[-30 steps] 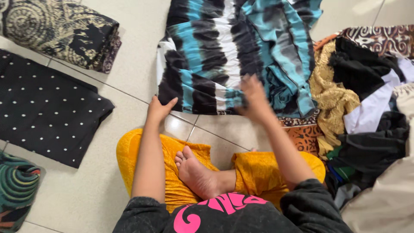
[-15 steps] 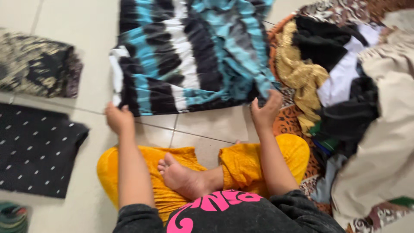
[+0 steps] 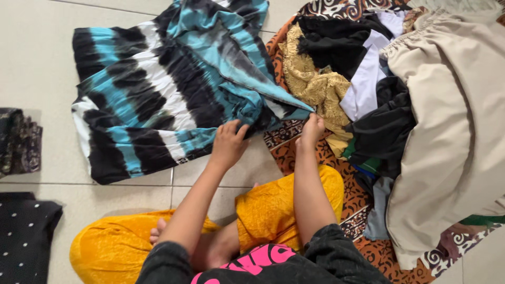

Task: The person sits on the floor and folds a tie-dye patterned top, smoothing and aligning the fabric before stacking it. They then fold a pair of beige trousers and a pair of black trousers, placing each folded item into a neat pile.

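The pale tiled floor (image 3: 42, 63) takes up most of the room, and a person sits cross-legged on it in yellow trousers (image 3: 273, 210) and a dark top with a pink print. To the person's right a big heap of unfolded clothes (image 3: 389, 115) spreads over an orange and brown patterned cloth (image 3: 368, 247); a wide beige garment (image 3: 452, 131) lies on top of the heap, with black, white and mustard lace pieces beside it. Straight in front of the person a blue, black and white tie-dye garment (image 3: 147, 100) lies spread on the tiles, its right side folded over and running to a point that reaches the edge of the heap. A black cloth with white dots (image 3: 26, 236) lies folded at the lower left, and a dark folded cloth with a pale pattern (image 3: 18, 139) sits just above it. The left hand (image 3: 229, 144) rests on the lower edge of the tie-dye garment, fingers curled into the fabric. The right hand (image 3: 312, 129) pinches the pointed corner of the same garment, fingers closed on it.
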